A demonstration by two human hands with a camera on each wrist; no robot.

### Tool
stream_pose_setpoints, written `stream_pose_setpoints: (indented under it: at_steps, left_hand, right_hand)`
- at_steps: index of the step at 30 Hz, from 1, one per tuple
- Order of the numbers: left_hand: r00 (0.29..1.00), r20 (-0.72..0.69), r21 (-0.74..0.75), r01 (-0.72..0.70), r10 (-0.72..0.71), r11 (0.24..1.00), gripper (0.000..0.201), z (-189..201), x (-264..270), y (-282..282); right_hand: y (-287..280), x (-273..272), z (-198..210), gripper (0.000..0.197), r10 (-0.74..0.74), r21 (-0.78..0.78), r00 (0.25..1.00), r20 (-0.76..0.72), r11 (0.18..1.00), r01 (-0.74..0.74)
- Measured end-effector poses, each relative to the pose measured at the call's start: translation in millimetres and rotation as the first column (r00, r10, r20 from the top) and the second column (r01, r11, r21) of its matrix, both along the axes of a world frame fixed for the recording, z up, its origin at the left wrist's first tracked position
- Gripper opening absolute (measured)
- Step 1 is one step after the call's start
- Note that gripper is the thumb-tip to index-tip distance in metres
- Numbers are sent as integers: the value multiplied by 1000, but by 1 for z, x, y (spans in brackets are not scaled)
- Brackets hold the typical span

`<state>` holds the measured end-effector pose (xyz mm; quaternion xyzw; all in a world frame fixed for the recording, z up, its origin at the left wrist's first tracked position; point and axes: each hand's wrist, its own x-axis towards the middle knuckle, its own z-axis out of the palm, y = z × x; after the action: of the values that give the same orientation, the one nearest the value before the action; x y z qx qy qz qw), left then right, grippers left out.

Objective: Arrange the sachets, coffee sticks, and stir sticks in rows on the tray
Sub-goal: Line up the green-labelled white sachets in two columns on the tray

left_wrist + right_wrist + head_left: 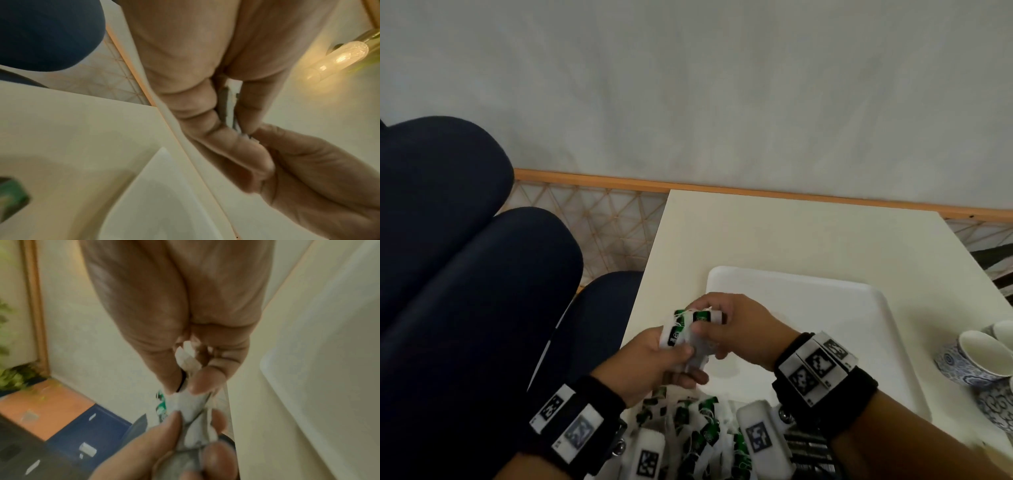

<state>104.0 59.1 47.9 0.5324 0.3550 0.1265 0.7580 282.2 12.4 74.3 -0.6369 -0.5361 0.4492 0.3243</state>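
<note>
Both hands meet over the near left corner of the white tray (pixel 859 308), holding a small bunch of white-and-green sachets (pixel 690 327) between them. My left hand (pixel 654 363) grips the lower end of the bunch, thumb on top. My right hand (pixel 736 325) pinches the upper end, fingers curled over it. In the right wrist view the sachets (pixel 191 404) show crumpled between the fingertips of both hands. In the left wrist view only a thin edge of the sachets (pixel 230 107) shows between the fingers. A heap of more sachets (pixel 698 425) lies below the hands on the table.
Blue-patterned paper cups (pixel 976 359) lie at the right of the tray. Dark coffee sticks (pixel 808 448) lie under my right wrist. The white table (pixel 756 233) ends at left beside dark blue chair cushions (pixel 465 274). A wall lamp (pixel 339 56) glows in the left wrist view.
</note>
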Motion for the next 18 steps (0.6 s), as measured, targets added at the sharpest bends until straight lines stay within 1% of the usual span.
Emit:
stream_pose_setpoints:
  at_steps: [1, 2, 4, 5, 6, 8, 10, 12, 13, 14, 16, 17, 18]
  left_hand:
    - [999, 0, 16, -44, 44, 999, 20, 0, 6, 4]
    - [996, 4, 25, -92, 92, 995, 21, 0, 12, 9]
    - [981, 3, 30, -193, 193, 981, 20, -1, 22, 18]
    - [973, 4, 27, -229, 229, 973, 18, -2, 27, 22]
    - [967, 7, 20, -255, 254, 967, 17, -3, 31, 25]
    - [959, 6, 3, -283, 283, 959, 15, -5, 39, 31]
    - [953, -15, -7, -303, 303, 953, 14, -10, 46, 37]
    - [945, -50, -12, -325, 324, 946, 13, -17, 51, 43]
    - [942, -68, -13, -330, 329, 944, 13, -20, 54, 46]
    - [940, -86, -14, -331, 329, 943, 14, -24, 56, 49]
    - [937, -121, -15, -333, 329, 943, 17, -32, 60, 56]
    - [932, -140, -17, -341, 335, 940, 18, -36, 62, 60]
    - [923, -158, -21, -358, 350, 933, 18, -40, 64, 64]
  right_hand:
    - [2, 3, -3, 22, -100, -17, 989, -113, 995, 99]
    - [4, 7, -6, 30, -185, -60, 958, -220, 983, 176]
    - [8, 16, -11, 43, -294, -161, 881, -372, 955, 251]
    - [10, 20, -14, 43, -318, -192, 852, -416, 947, 259]
    - [11, 24, -17, 37, -330, -203, 833, -445, 942, 265]
    - [14, 28, -22, 23, -348, -200, 808, -475, 937, 285]
    - [18, 31, -31, 18, -363, -199, 784, -504, 932, 304]
    - [23, 35, -38, 17, -380, -199, 778, -501, 925, 324]
    - [26, 37, -42, 19, -382, -192, 794, -473, 924, 330]
    - [29, 39, -48, 21, -378, -175, 830, -411, 926, 336]
    - [34, 44, -59, 29, -363, -137, 904, -225, 930, 340]
    - [37, 48, -65, 33, -362, -129, 920, -149, 930, 345]
    - [41, 53, -71, 34, -374, -127, 921, -109, 924, 360]
